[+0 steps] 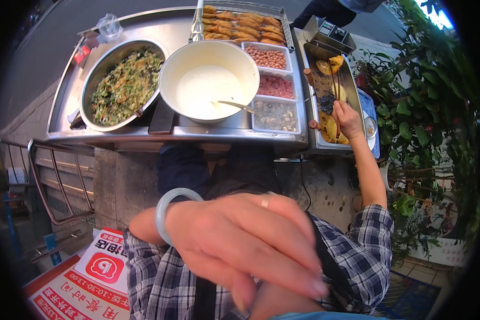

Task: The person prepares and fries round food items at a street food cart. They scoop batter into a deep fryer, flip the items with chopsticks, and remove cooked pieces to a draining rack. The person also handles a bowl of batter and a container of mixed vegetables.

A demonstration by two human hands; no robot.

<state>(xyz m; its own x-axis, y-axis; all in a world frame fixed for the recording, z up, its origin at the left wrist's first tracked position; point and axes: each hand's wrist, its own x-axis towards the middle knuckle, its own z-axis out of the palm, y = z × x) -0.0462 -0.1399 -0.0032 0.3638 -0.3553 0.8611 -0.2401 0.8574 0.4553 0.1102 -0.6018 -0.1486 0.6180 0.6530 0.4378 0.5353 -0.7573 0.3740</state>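
My left hand (240,229), with a pale bangle and a ring, is close up in front of my checked shirt. Its fingers stretch loosely toward the lower right, and no object shows in them. Over at the right, my right hand (348,120) is closed round long chopsticks (335,88) above the fryer (316,50). The chopstick tips meet a golden fritter (336,62) at the fryer's far end. More fritters (330,128) lie in the oil near and below the hand. A wooden-handled tool (308,77) rests at the fryer's left side.
On the steel cart (234,130) stand a bowl of chopped greens (125,88), a pot of white batter (208,88) with a ladle (234,105), tubs of peanuts (266,57), pink filling and shellfish, and a rack of fried pieces (242,26). Plants (421,106) crowd the right.
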